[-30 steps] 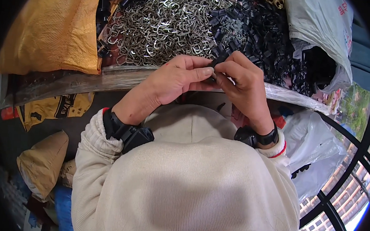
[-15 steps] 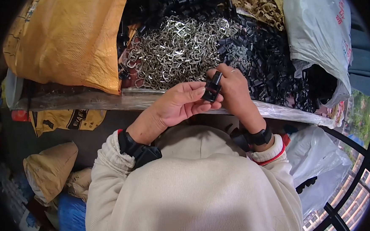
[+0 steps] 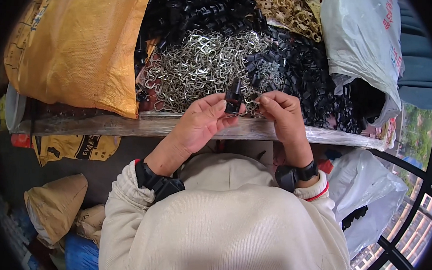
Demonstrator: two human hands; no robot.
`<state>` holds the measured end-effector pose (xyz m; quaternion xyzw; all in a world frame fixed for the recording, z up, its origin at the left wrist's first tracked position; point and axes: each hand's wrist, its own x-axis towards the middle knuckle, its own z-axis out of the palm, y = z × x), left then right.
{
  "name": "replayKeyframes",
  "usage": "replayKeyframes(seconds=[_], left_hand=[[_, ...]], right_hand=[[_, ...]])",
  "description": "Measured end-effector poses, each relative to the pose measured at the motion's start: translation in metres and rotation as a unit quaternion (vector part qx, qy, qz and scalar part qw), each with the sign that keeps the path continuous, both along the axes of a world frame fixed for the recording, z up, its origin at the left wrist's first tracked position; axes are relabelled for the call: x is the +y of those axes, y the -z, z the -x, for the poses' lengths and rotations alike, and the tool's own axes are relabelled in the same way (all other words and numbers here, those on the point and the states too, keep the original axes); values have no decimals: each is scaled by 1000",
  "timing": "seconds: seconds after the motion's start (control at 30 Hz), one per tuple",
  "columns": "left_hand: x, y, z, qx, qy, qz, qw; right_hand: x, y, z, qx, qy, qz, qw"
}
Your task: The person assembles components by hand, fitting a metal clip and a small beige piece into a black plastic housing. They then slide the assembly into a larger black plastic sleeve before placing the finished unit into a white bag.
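Note:
My left hand (image 3: 202, 117) grips a black plastic fitting (image 3: 234, 97) between thumb and fingers, its narrow stem pointing up and its wider, hollow-looking part below. To its right, my right hand (image 3: 284, 112) is closed in a pinch, apart from the fitting. Whatever its fingertips hold is too small to name. Just beyond both hands lies a heap of bent silvery metal hooks (image 3: 195, 69). Small black plastic pieces (image 3: 318, 87) are piled to the right of the hooks, with a patch of tiny grey parts (image 3: 271, 74) between them.
Bigger black fittings (image 3: 204, 8) and tan plastic parts (image 3: 288, 10) lie at the back. A yellow woven sack (image 3: 83, 42) flanks the left, a white plastic bag (image 3: 362, 45) the right. The plastic-wrapped table edge (image 3: 177, 127) runs before me. Brown paper sacks (image 3: 56, 199) stand lower left.
My right hand has moved off the black fitting to the right and is now pinched. My left hand has shifted slightly left, still holding the fitting.

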<state>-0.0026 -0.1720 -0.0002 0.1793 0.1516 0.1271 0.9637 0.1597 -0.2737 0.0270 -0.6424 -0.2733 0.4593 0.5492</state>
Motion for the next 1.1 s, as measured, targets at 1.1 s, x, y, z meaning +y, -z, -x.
replayKeyframes(seconds=[1.1], left_hand=[[-3, 6, -9, 2, -26, 17, 1000]], right_hand=[[-2, -14, 9, -518, -146, -164, 827]])
